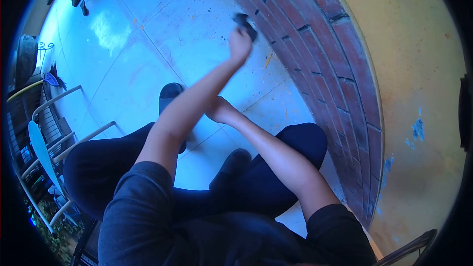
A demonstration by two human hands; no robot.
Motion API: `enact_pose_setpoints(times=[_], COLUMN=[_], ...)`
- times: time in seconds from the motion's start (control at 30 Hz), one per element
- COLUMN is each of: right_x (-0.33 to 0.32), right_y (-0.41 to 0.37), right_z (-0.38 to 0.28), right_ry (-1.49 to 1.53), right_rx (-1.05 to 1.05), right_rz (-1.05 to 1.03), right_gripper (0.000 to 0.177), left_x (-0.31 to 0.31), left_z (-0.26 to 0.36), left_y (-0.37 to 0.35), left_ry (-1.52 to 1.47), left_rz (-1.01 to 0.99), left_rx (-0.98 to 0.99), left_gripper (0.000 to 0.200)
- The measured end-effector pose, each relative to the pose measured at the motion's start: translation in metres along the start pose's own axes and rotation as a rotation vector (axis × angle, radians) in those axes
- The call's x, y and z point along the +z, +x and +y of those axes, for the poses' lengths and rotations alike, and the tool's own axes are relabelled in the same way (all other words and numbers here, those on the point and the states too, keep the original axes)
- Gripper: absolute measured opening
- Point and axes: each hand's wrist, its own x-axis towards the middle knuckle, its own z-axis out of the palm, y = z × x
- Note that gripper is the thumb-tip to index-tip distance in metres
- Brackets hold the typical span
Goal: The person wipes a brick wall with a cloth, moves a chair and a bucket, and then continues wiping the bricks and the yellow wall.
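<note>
My left hand (240, 45) reaches far forward, its fingers closed round a small black object (245, 25) that is smeared by motion; its kind I cannot tell. That object is close to the foot of the brick wall (315, 44), over the tiled floor (148, 69). My right hand (220, 111) is crossed under my left forearm, its fingers hidden behind it. A thin yellowish piece (268, 60) lies on the floor near my left hand, among scattered crumbs and flecks.
My knees are spread, with dark shoes (231, 165) on the tiles between them. On the left stands a metal-framed chair (43, 150), with a blue dustpan (50, 79) beyond it. Above the bricks, the yellow wall (414, 69) has peeling paint.
</note>
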Motion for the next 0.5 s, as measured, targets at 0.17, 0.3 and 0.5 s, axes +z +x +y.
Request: enact_pose_setpoints(times=[0.17, 0.3, 0.5], right_x=[-0.005, -0.009, -0.022], right_y=[-0.019, -0.030, -0.042], right_z=[-0.006, 0.005, -0.003], right_ry=[0.164, 0.302, 0.171], right_rx=[0.003, 0.031, 0.144], right_rz=[0.056, 0.075, -0.011], right_gripper=[0.032, 0.025, 0.033], left_x=[-0.024, 0.013, 0.065], left_z=[0.008, -0.008, -0.009], left_y=[0.125, 0.179, 0.048], left_ry=[-0.139, -0.139, 0.233], left_rz=[0.179, 0.075, -0.123], left_rx=[-0.013, -0.019, 0.017], left_gripper=[0.024, 0.023, 0.026])
